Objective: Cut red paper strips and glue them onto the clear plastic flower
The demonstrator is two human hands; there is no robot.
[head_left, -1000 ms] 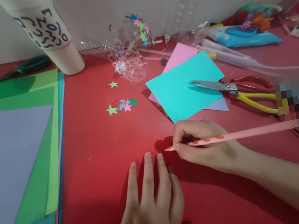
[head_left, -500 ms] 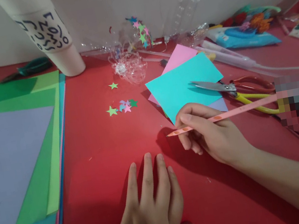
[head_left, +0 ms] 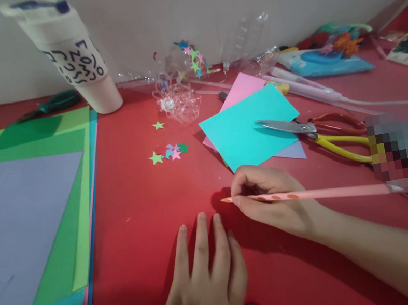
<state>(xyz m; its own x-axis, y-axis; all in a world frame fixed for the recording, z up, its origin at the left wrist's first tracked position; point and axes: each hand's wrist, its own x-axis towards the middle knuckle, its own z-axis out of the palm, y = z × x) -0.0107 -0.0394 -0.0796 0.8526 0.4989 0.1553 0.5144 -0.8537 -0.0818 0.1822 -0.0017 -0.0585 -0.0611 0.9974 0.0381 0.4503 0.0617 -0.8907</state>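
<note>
Between thumb and fingers, my right hand [head_left: 276,203] pinches a pink pencil [head_left: 329,192] with orange spots, its tip pointing left just over the red table [head_left: 149,267]. My left hand [head_left: 211,282] lies flat on the table with fingers spread, holding nothing. Ahead of the hands sits a small heap of paper stars [head_left: 175,153], with a single light green star [head_left: 158,125] behind it. A turquoise paper piece [head_left: 250,126] lies over pink and lilac pieces beyond my right hand. Scissors [head_left: 319,135] with red and yellow handles rest with their blades on it.
Stacked coloured sheets [head_left: 38,223] lie at left, beside a white tumbler [head_left: 81,63] and dark green-handled pliers [head_left: 56,102]. Tangled clear thread [head_left: 179,104] is at the back. A pale glue gun [head_left: 311,86] with a cord and a blue packet [head_left: 330,62] are at the right.
My right hand has moved slightly left and nearer to me, and the pencil's back end has swung down. My left hand stays nearly in place. The view has tilted slightly upward.
</note>
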